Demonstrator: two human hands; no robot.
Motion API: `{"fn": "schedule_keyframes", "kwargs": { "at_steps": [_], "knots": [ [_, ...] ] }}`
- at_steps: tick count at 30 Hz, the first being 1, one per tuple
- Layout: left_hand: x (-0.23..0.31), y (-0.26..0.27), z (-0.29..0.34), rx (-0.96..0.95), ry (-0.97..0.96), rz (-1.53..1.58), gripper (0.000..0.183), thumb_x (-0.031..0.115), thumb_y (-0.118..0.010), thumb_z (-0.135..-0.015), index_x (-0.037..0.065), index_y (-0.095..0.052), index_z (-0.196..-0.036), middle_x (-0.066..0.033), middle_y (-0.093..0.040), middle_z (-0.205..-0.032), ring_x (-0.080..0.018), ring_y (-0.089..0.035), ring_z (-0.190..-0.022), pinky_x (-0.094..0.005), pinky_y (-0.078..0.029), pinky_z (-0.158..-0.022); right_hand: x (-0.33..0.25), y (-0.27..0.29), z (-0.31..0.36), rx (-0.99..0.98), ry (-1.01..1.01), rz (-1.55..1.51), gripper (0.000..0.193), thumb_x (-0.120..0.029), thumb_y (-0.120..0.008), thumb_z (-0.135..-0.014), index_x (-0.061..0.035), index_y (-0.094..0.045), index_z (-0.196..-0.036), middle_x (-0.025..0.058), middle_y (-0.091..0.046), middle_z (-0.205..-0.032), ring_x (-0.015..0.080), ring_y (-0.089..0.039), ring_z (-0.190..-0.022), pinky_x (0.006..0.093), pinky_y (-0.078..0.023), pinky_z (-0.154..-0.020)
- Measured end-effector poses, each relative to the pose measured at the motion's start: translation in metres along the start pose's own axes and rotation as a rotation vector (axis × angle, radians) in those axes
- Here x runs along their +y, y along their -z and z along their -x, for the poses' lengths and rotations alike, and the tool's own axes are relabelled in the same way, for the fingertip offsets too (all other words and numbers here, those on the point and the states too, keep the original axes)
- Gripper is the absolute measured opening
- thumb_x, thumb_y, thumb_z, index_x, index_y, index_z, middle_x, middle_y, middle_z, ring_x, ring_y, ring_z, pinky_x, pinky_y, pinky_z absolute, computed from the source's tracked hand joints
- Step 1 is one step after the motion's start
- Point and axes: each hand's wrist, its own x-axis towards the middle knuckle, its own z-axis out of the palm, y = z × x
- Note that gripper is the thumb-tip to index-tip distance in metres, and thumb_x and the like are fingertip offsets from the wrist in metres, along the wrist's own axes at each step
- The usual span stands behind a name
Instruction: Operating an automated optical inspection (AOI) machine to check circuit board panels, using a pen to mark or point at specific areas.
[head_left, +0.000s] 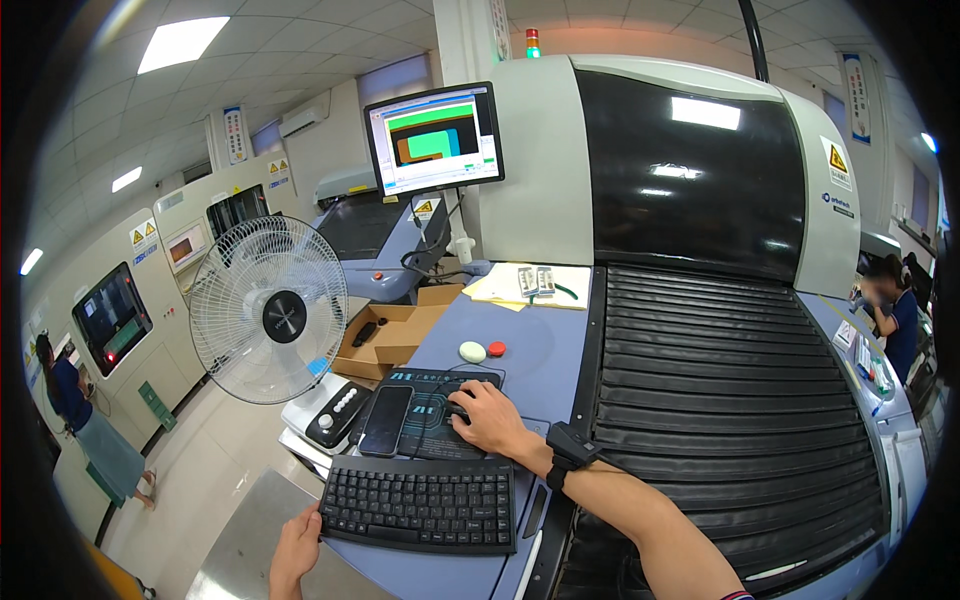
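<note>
My right hand (490,418) rests curled over a dark computer mouse (456,409) on a black patterned mouse pad (450,443). The palm and fingers hide most of the mouse. A black wristband device (570,452) is strapped round the right wrist. At the left end of a black keyboard (418,505), my left hand (297,543) is closed on the edge, thumb near the keys and the other fingers partly hidden. A smartphone (386,421) with a dark screen lies on the pad's left part, just beyond the keyboard. Beyond, a monitor (435,140) displays green, black and orange shapes.
A white fan (268,310) stands left of the pad. Behind it is an open cardboard box (400,335). A green button (472,352) and a red button (496,349) sit beyond the pad. A large machine with a ribbed black cover (730,400) fills the right. Two people are farther off.
</note>
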Motion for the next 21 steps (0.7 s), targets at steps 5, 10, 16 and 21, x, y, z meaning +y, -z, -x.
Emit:
{"fn": "schedule_keyframes", "kwargs": {
  "at_steps": [5,10,16,21],
  "knots": [
    [0.0071,0.0004,0.0017,-0.001,-0.039,-0.032,0.044,0.026,-0.047,-0.106,-0.003,-0.064,-0.134,-0.027,-0.073,-0.096,-0.0377,-0.073,-0.089,-0.0418,-0.054,-0.082,0.0027,-0.003,0.0004,0.001,0.001,-0.003,0.036,-0.022,-0.072,-0.088,-0.0061,-0.07,-0.12,0.0146,-0.063,-0.126,0.0353,-0.061,-0.116,0.0452,-0.053,-0.1],
    [0.0067,0.0006,0.0005,-0.019,-0.008,-0.013,0.043,0.025,-0.047,-0.106,-0.004,-0.064,-0.133,-0.0269,-0.073,-0.095,-0.0374,-0.073,-0.088,-0.0417,-0.054,-0.082,0.0015,-0.0016,0.0004,-0.001,0.017,-0.011,0.035,-0.022,-0.072,-0.088,-0.0059,-0.071,-0.119,0.0143,-0.063,-0.125,0.0351,-0.061,-0.116,0.0455,-0.053,-0.101],
    [0.0008,-0.0003,-0.0005,-0.007,-0.009,0.007,0.041,0.024,-0.048,-0.107,-0.004,-0.065,-0.132,-0.0274,-0.073,-0.096,-0.0373,-0.073,-0.089,-0.0419,-0.054,-0.083,0.0008,-0.0019,0.0002,0.014,0.021,-0.008,0.035,-0.023,-0.072,-0.088,-0.0057,-0.071,-0.118,0.014,-0.063,-0.125,0.035,-0.061,-0.116,0.0453,-0.053,-0.1],
    [0.004,0.0001,0.0004,-0.007,0.004,0.017,0.041,0.024,-0.048,-0.107,-0.004,-0.065,-0.131,-0.0278,-0.074,-0.1,-0.0376,-0.073,-0.093,-0.0418,-0.054,-0.085,-0.0001,-0.0005,0.0007,-0.003,-0.004,-0.004,0.034,-0.022,-0.074,-0.088,-0.0062,-0.072,-0.118,0.0147,-0.064,-0.127,0.0346,-0.062,-0.116,0.0429,-0.053,-0.1]
  ]
}}
